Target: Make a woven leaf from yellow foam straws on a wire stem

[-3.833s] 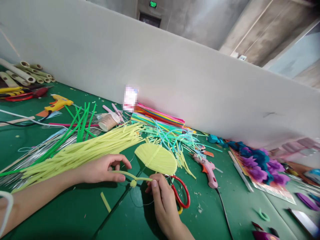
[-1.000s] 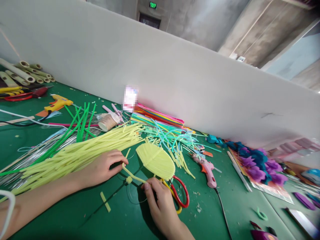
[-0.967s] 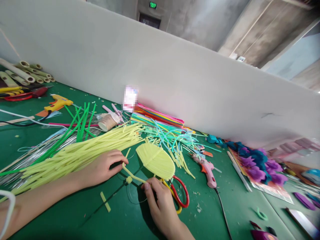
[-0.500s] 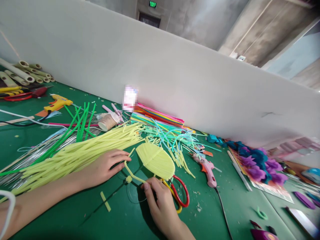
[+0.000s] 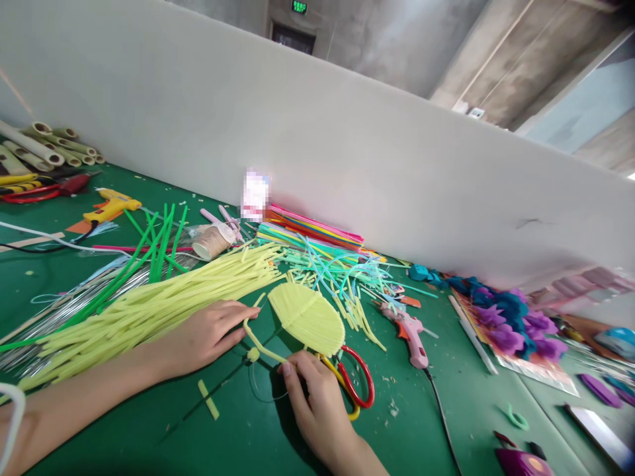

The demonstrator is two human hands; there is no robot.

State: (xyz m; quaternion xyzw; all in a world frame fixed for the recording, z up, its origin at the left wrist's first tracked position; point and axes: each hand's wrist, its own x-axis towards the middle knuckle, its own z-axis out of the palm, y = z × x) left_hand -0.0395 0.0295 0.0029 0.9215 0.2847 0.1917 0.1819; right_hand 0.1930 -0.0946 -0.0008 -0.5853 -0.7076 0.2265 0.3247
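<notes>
A bent pale-yellow pipe cleaner [image 5: 262, 349] spans the gap between my two hands. My left hand [image 5: 211, 334] has its fingertips closed about the upper end. At the lower end, my right hand [image 5: 317, 393] pinches it between thumb and fingers. A small fuzzy yellow knot [image 5: 253, 355] sits just below the strip, and a thin clear loop hangs near it. Just beyond my hands is a leaf-shaped panel [image 5: 310, 316] of yellow pipe cleaners laid side by side. Red-and-yellow-handled scissors [image 5: 370, 390] lie by my right hand, partly covered by the panel.
Yellow pipe cleaners [image 5: 163, 297] lie in a bundle behind my left arm. A pink glue gun [image 5: 414, 340] with a cord lies to the right, a yellow glue gun [image 5: 110, 205] far left. Purple flowers [image 5: 506, 337] lie right; a white partition [image 5: 347, 152] stands behind.
The whole view has shifted very slightly. Both hands keep their hold on the pipe cleaner, with almost no movement.
</notes>
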